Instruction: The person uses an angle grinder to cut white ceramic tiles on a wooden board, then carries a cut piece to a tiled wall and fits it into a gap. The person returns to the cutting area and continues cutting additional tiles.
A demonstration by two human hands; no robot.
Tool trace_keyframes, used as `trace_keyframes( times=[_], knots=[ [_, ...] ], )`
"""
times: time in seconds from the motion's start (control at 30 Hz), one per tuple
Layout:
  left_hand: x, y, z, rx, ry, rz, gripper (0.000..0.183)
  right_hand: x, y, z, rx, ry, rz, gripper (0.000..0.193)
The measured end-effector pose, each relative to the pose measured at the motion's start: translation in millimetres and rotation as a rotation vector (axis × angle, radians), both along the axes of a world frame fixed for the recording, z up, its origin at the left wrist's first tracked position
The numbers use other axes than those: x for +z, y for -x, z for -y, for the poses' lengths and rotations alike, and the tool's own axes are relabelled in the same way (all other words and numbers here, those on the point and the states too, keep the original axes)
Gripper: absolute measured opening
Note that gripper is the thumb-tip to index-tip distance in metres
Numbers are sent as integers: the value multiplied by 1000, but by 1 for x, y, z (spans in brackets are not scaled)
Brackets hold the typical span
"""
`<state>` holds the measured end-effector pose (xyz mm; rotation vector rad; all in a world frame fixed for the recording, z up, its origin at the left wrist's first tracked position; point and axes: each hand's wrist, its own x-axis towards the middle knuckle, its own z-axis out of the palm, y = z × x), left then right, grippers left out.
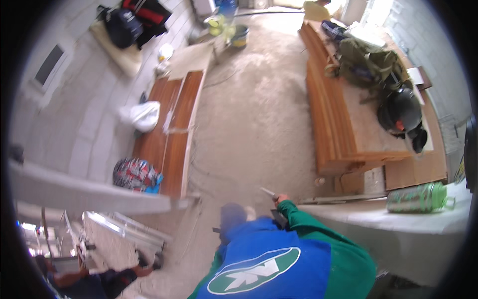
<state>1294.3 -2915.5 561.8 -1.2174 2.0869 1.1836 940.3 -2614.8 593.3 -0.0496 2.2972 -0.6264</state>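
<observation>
My right hand (282, 199) is closed around a slim, pale, blade-like tool (268, 191), too small and blurred to name exactly. The tool points forward and to the left, over the dusty floor. A green sleeve (318, 226) covers my right arm, which reaches forward from the lower right beside my blue top (284, 239) with its green and white oval emblem. Of my left arm only a strip of green sleeve shows along the lower edge; the left hand is out of sight. Just ahead of my waist is a blurred blue shape (232, 217).
Brown boards (175, 124) at left carry a white plastic bag (145, 115) and a patterned bundle (134, 174). Stacked wooden panels (328, 114) at right hold an olive bag (368, 62) and black helmet (400, 109). A green bottle (416, 198) lies on a pale ledge. Another person (94, 281) is lower left.
</observation>
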Motion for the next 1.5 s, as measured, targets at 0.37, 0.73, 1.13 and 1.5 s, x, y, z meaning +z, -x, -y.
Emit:
trace_keyframes(
  times=[0.37, 0.73, 1.13, 1.5],
  knots=[
    [-46, 446, 228, -110, 10, -11, 27, -50, 248, 60, -517, -16, -230, 39],
    [34, 1118, 388, -465, 266, -408, 36, -50, 496, 130, -991, -193, -55, 36],
    [35, 1499, 190, -1328, 279, -449, 49, -54, 1075, 146, -672, -91, -258, 31],
    [-12, 1967, 166, -1032, -122, -465, 49, 21, 1521, 154, -936, 127, -804, 26]
  ],
)
